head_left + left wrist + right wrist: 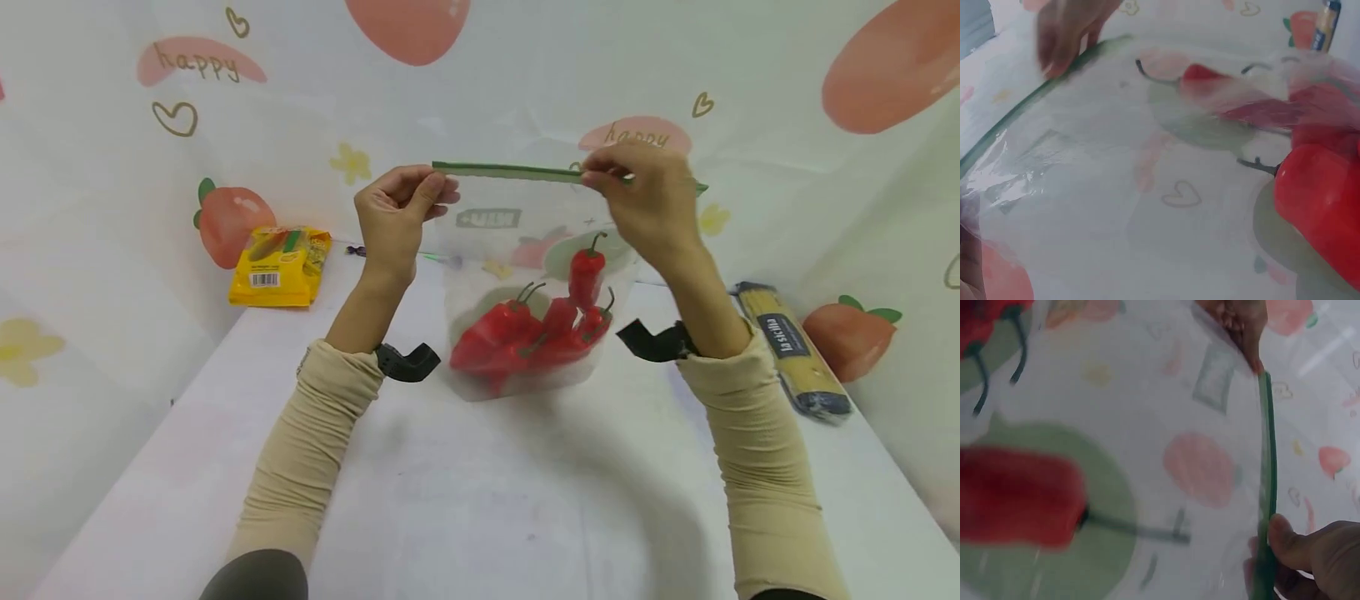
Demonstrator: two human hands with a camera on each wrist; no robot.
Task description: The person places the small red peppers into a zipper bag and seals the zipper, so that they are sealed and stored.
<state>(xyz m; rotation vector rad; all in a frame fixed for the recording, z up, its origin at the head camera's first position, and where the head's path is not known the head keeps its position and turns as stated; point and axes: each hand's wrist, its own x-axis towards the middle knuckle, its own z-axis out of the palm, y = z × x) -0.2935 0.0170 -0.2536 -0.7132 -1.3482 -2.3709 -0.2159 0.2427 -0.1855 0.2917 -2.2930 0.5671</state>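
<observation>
A clear zip bag (480, 242) with a green seal strip (510, 172) hangs upright above the table, held by its top edge. Inside it, several red peppers (498, 333) with dark green stems lie toward the bottom. My left hand (397, 208) pinches the left end of the strip between thumb and fingers. Farther right along the same strip, my right hand (648, 196) pinches it, with a short end showing beyond the hand. The right wrist view shows the right thumb (1291, 544) pressed against the green strip.
A yellow packet (281, 267) stands at the back left of the white table (450, 500). Near it lies a small dark wrapped item (356, 250). At the right lies a pack of spaghetti (795, 350). A printed cloth hangs behind.
</observation>
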